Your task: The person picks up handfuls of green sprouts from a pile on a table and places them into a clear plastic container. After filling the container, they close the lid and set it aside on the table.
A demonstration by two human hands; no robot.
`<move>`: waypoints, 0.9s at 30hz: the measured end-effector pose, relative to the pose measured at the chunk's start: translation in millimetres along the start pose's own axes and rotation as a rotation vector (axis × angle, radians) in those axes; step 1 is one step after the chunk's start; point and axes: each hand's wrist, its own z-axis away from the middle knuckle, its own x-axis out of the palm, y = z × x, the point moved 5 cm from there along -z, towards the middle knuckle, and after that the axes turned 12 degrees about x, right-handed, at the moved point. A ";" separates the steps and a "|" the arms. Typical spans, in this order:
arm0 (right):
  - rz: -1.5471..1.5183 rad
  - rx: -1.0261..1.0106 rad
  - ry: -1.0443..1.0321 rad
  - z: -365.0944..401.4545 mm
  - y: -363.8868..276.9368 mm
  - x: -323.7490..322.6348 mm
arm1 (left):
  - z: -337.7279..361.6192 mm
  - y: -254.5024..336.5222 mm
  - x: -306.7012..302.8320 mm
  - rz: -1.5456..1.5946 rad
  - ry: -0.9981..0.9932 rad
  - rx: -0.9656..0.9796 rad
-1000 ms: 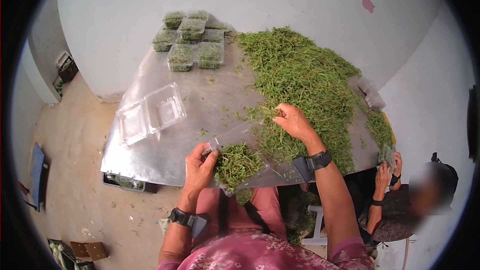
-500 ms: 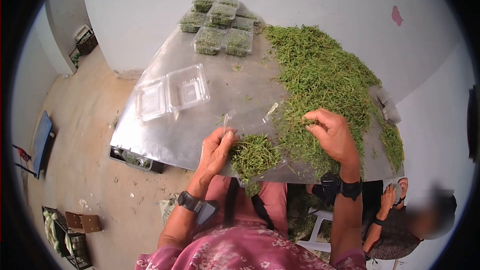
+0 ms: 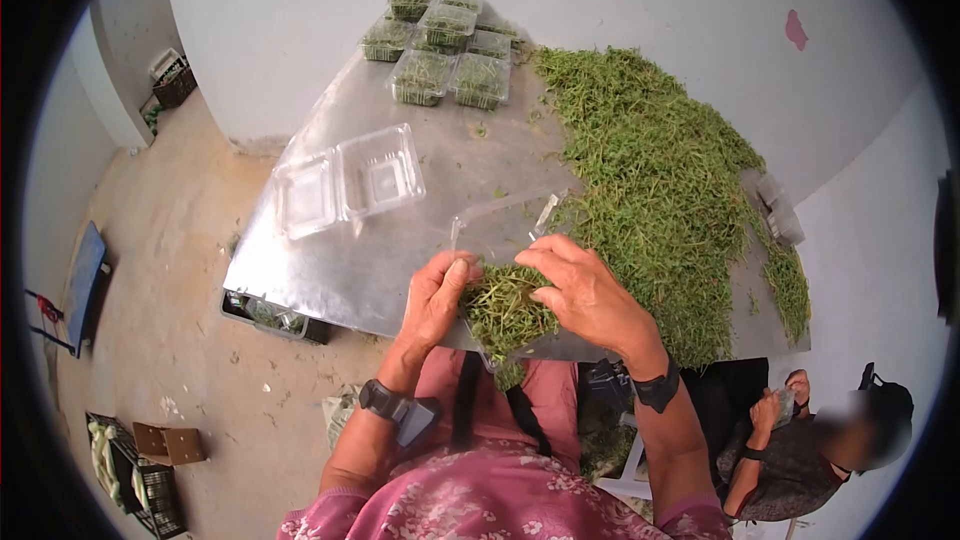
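A clear plastic clamshell box (image 3: 500, 225) sits at the near edge of the metal table (image 3: 330, 260), its lid standing open and its base heaped with green herb sprigs (image 3: 500, 310). My left hand (image 3: 438, 300) grips the box's left side. My right hand (image 3: 585, 300) rests on the herbs in the box, fingers curled over them, pressing them down. A big pile of loose green herbs (image 3: 660, 170) covers the right half of the table beside my right hand.
An empty open clamshell (image 3: 350, 185) lies left of centre. Several filled, closed boxes (image 3: 440, 45) are stacked at the far edge by the wall. Another person (image 3: 800, 430) sits low at the right, holding a box. Crates stand on the floor at left.
My right hand has left the loose pile and come back onto the herbs in the box. The left hand kept its hold.
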 end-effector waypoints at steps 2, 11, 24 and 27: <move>-0.079 0.078 0.008 2.4 9.0 -9.9 | -0.3 1.7 1.1 0.008 0.003 -0.008; -0.040 0.032 -0.003 5.7 5.7 14.3 | 0.3 0.4 0.4 0.000 0.000 0.006; 0.101 -0.016 0.180 -4.1 34.1 55.5 | 0.5 9.0 11.9 -0.133 -0.074 -0.044; 0.012 0.027 0.091 -2.1 35.9 40.7 | 0.4 8.2 9.6 -0.171 -0.077 -0.044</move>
